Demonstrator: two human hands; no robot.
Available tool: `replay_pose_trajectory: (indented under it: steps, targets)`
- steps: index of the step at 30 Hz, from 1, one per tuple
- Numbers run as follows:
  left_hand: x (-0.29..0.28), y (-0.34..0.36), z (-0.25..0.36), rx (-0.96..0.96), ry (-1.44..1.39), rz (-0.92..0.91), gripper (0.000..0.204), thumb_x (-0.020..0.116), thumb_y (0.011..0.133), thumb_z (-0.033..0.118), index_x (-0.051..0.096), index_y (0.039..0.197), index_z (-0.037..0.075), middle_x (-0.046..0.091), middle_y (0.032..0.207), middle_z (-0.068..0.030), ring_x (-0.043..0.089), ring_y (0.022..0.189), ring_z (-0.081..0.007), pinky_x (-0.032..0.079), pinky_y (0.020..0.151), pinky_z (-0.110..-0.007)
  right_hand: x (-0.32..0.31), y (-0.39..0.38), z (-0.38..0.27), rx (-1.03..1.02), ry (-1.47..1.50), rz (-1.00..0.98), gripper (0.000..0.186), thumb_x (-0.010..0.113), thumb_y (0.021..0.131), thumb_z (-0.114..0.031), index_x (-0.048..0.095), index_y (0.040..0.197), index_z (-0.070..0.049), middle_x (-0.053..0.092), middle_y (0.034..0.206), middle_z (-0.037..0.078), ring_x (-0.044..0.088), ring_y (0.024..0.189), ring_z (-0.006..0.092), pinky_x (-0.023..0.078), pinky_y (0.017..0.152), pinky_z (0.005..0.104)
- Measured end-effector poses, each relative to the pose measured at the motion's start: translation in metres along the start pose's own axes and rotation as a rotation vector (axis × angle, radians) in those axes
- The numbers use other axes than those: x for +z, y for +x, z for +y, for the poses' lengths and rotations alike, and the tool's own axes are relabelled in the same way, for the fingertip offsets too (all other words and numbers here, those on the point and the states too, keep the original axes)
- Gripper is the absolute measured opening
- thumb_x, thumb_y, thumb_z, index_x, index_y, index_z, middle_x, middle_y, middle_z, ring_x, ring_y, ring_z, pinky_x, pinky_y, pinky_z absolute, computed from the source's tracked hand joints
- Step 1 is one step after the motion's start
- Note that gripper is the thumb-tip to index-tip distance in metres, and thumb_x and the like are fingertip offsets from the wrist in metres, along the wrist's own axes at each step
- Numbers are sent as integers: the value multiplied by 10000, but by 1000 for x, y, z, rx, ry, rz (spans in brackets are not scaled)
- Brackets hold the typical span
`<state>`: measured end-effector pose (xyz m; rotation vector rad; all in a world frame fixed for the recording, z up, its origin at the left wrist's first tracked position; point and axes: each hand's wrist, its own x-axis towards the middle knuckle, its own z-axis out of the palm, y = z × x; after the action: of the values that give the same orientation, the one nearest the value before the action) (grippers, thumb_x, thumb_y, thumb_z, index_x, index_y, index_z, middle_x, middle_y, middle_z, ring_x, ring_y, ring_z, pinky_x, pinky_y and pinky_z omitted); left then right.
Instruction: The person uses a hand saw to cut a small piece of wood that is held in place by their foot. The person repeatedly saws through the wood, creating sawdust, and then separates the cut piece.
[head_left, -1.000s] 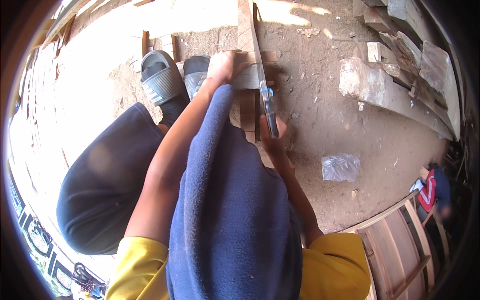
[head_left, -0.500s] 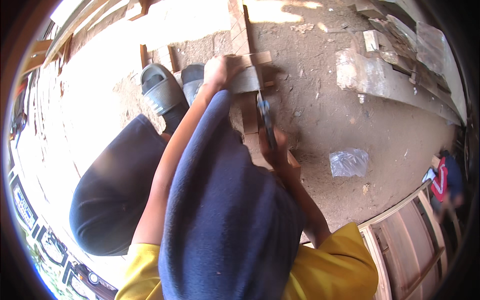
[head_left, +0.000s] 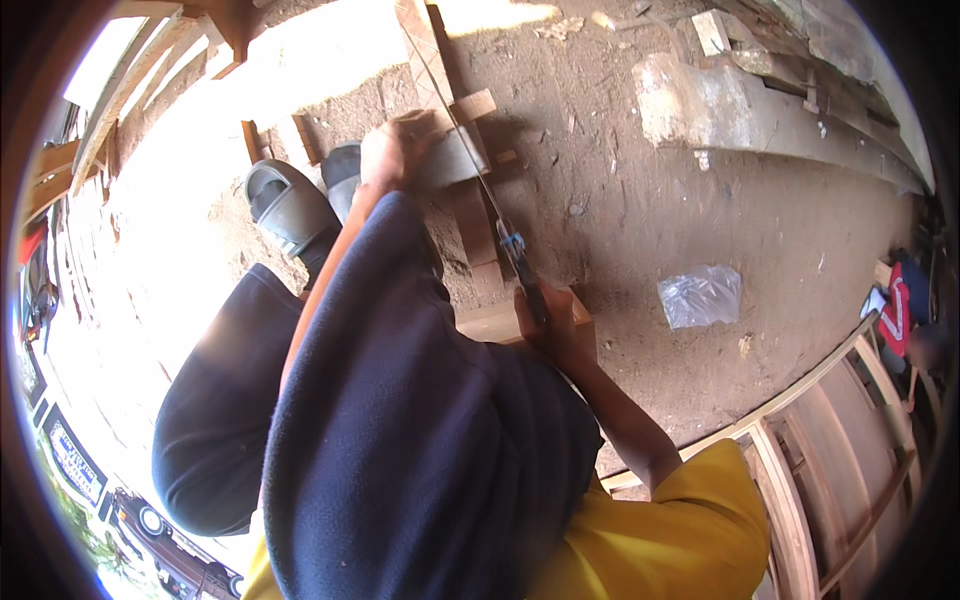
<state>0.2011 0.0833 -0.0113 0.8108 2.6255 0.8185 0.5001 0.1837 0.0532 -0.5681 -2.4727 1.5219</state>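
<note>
The right hand (head_left: 548, 325) has drawn back, grasping the dark-handled metal saw (head_left: 514, 250), slanting forward-left over the right end of the grey wooden block (head_left: 450, 163); the nearer left hand's (head_left: 386, 155) grip is unclear.

My yellow sleeve (head_left: 680, 525), my navy trousers (head_left: 400, 430).
My saw (head_left: 504, 226) has a black handle (head_left: 528, 280) and a blue patch (head_left: 512, 242); the board (head_left: 445, 165) is grey, the strip (head_left: 470, 107) tan, my slide (head_left: 293, 212) grey, the ground (head_left: 620, 220) brown.

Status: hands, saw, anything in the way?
Left hand on grey block. Right hand grips saw, blade across block's right end. Clear plastic lies apart.
</note>
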Motion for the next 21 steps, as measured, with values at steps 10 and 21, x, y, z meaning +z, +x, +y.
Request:
replay_pose_trajectory:
  steps: [10,21]
  targets:
    - [3,-4,3,-25,77,6,440,698,766,483,695,1103,200,690,982,-131,676,880,-283,528,808,-370,7,4,-13,15,85,61,120,581,856,-48,517,766,-1,481,544,97,517,456,205,409,452,349]
    - [1,9,-2,-92,67,-51,429,731,736,462,708,1072,196,696,943,-125,679,864,-281,528,802,-369,5,3,-4,35,95,33,142,595,856,-62,516,756,-2,474,544,94,507,465,163,382,444,330]
